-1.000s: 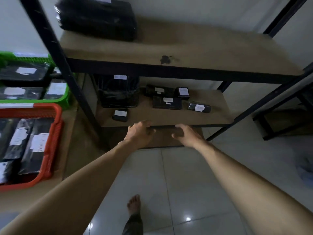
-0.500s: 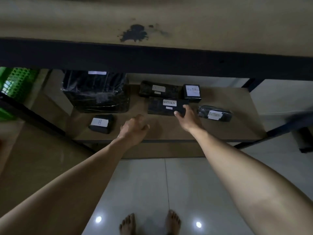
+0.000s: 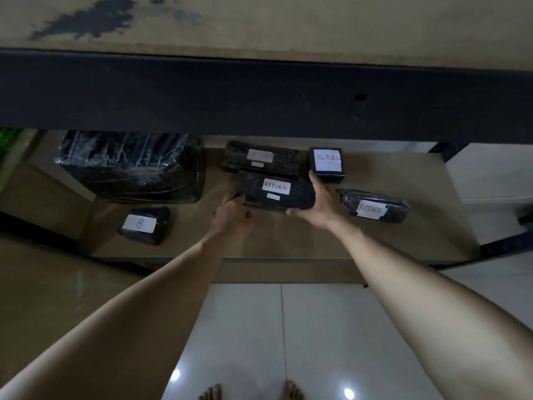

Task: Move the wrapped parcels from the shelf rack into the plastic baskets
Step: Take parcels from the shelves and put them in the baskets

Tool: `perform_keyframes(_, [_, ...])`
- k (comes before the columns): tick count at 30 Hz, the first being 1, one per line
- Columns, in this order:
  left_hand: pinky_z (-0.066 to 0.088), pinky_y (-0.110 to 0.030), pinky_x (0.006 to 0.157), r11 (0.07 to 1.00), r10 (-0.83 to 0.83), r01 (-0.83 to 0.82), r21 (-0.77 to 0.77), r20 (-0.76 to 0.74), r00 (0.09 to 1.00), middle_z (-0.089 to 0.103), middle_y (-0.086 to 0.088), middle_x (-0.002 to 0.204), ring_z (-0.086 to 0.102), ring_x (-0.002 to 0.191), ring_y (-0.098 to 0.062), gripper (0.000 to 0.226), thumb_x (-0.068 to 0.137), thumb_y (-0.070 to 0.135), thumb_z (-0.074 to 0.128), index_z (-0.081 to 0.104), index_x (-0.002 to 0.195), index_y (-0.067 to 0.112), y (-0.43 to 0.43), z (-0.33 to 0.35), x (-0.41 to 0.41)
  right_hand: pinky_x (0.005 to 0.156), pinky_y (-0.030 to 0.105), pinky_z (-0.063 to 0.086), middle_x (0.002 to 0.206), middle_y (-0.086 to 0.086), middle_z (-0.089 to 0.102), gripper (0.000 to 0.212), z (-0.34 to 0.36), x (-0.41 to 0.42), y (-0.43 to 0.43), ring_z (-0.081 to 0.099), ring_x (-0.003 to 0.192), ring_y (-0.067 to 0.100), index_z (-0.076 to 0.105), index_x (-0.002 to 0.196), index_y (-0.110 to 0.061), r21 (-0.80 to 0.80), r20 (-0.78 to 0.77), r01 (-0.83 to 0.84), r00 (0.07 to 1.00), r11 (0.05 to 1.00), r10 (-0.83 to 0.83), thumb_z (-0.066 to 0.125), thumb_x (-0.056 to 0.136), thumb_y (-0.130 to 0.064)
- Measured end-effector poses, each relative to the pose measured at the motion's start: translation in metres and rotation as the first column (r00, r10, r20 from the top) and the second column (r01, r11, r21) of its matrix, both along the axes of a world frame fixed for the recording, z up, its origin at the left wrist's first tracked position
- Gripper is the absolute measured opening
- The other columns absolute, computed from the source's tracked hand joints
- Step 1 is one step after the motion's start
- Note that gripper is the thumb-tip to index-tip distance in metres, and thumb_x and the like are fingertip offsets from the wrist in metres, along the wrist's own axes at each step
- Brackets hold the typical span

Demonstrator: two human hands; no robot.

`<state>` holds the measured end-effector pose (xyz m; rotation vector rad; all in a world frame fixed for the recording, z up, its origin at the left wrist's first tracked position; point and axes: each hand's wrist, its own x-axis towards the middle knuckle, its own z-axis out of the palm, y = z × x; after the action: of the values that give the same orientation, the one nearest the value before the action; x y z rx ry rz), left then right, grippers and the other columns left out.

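A long black wrapped parcel labelled RETURN (image 3: pixel 274 192) lies on the lower shelf (image 3: pixel 288 241) of the rack. My left hand (image 3: pixel 230 217) grips its left end and my right hand (image 3: pixel 320 203) grips its right end. Behind it lies a second long RETURN parcel (image 3: pixel 261 158). A small square RETURN parcel (image 3: pixel 327 164) sits to the right, and an oblong RETURN parcel (image 3: pixel 375 209) lies beside my right hand. A small parcel marked B (image 3: pixel 144 225) and a big black wrapped bundle (image 3: pixel 132 166) are at the left. No basket is fully in view.
The dark front beam of the upper shelf (image 3: pixel 259 93) hangs low over the parcels. A sliver of green basket (image 3: pixel 8 137) shows at the far left. White floor tiles (image 3: pixel 317 327) and my bare feet are below.
I have leaned in closer under the upper shelf. Both hands moved forward from the shelf edge and closed on the two ends of the middle RETURN parcel.
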<state>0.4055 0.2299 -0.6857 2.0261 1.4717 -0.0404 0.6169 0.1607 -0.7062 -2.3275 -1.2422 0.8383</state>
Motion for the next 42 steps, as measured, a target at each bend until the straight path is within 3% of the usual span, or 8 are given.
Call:
perform_keyframes(7, [0.038, -0.036, 0.106, 0.998, -0.003, -0.003, 0.066, 0.100, 0.995, 0.020, -0.008, 0.154, 0.047, 0.126, -0.030, 0.049, 0.095, 0.017, 0.048, 0.039, 0.142, 0.009, -0.037, 0.002, -0.019, 0.100, 0.048, 0.042, 0.138, 0.005, 0.042, 0.095, 0.011, -0.008, -0.012, 0.041, 0.128, 0.030, 0.038, 0.140, -0.028, 0.002, 0.174, -0.116, 0.978, 0.993, 0.113, 0.089, 0.061, -0.039])
perform_keyframes(13, [0.040, -0.044, 0.097, 0.991, -0.066, 0.055, 0.120, 0.085, 0.994, 0.026, -0.002, 0.148, 0.050, 0.115, -0.031, 0.050, 0.089, 0.014, 0.052, 0.040, 0.137, 0.017, -0.050, -0.001, -0.033, 0.088, 0.043, 0.042, 0.123, 0.008, 0.042, 0.080, 0.013, -0.017, -0.025, 0.042, 0.112, 0.027, 0.046, 0.122, -0.014, 0.171, 0.410, -0.236, 0.900, 0.956, 0.149, 0.087, 0.059, -0.040])
perform_keyframes(21, [0.034, -0.047, 0.098, 0.993, -0.004, 0.002, 0.120, 0.013, 1.000, 0.030, -0.003, 0.147, 0.047, 0.120, -0.031, 0.056, 0.088, 0.025, 0.057, 0.034, 0.138, 0.024, -0.073, 0.026, -0.054, 0.095, 0.040, 0.035, 0.126, 0.004, 0.048, 0.100, 0.026, -0.034, -0.054, 0.043, 0.116, 0.026, 0.040, 0.141, -0.019, 0.090, 0.314, -0.316, 0.909, 0.944, 0.275, 0.083, 0.061, -0.059])
perform_keyframes(24, [0.031, -0.049, 0.104, 0.987, 0.053, -0.064, 0.151, 0.076, 0.996, 0.036, -0.003, 0.146, 0.037, 0.132, -0.026, 0.058, 0.087, 0.023, 0.059, 0.037, 0.140, 0.025, -0.106, 0.064, -0.073, 0.094, 0.037, 0.037, 0.119, 0.005, 0.050, 0.090, 0.048, -0.057, -0.093, 0.046, 0.111, 0.024, 0.047, 0.131, -0.014, 0.159, 0.099, -0.263, 0.963, 0.952, 0.250, 0.085, 0.060, -0.055])
perform_keyframes(28, [0.027, -0.047, 0.109, 0.970, 0.115, -0.137, 0.202, 0.116, 0.987, 0.038, 0.000, 0.147, 0.033, 0.136, -0.022, 0.052, 0.088, 0.021, 0.058, 0.043, 0.138, 0.024, -0.145, 0.122, -0.111, 0.089, 0.048, 0.049, 0.121, 0.002, 0.049, 0.090, 0.092, -0.091, -0.134, 0.050, 0.114, 0.023, 0.035, 0.131, -0.024, 0.164, -0.119, -0.256, 0.953, 0.953, 0.277, 0.075, 0.062, -0.066])
perform_keyframes(37, [0.029, -0.039, 0.106, 0.868, 0.252, -0.317, 0.383, 0.212, 0.944, 0.051, 0.002, 0.137, 0.040, 0.131, -0.022, 0.043, 0.090, 0.025, 0.059, 0.051, 0.132, 0.022, -0.202, 0.238, -0.221, 0.098, 0.039, 0.047, 0.128, -0.002, 0.043, 0.100, 0.213, -0.193, -0.156, 0.044, 0.121, 0.015, 0.030, 0.140, -0.023, 0.356, -0.120, -0.344, 0.905, 0.869, 0.407, 0.070, 0.064, -0.074])
perform_keyframes(40, [0.027, -0.038, 0.108, 0.844, 0.293, -0.359, 0.399, 0.219, 0.931, 0.050, 0.001, 0.138, 0.038, 0.133, -0.021, 0.045, 0.090, 0.028, 0.060, 0.051, 0.134, 0.021, -0.211, 0.262, -0.268, 0.102, 0.028, 0.038, 0.139, 0.003, 0.042, 0.105, 0.246, -0.239, -0.148, 0.036, 0.125, 0.005, 0.028, 0.146, -0.017, 0.420, -0.052, -0.391, 0.891, 0.819, 0.451, 0.063, 0.066, -0.075])
perform_keyframes(42, [0.027, -0.037, 0.107, 0.835, 0.296, -0.360, 0.415, 0.212, 0.931, 0.051, 0.001, 0.137, 0.039, 0.132, -0.022, 0.045, 0.089, 0.027, 0.060, 0.051, 0.133, 0.020, -0.216, 0.276, -0.302, 0.107, 0.031, 0.035, 0.144, 0.005, 0.040, 0.106, 0.262, -0.271, -0.141, 0.034, 0.130, 0.009, 0.025, 0.149, -0.014, 0.454, -0.006, -0.419, 0.881, 0.786, 0.473, 0.060, 0.069, -0.074])
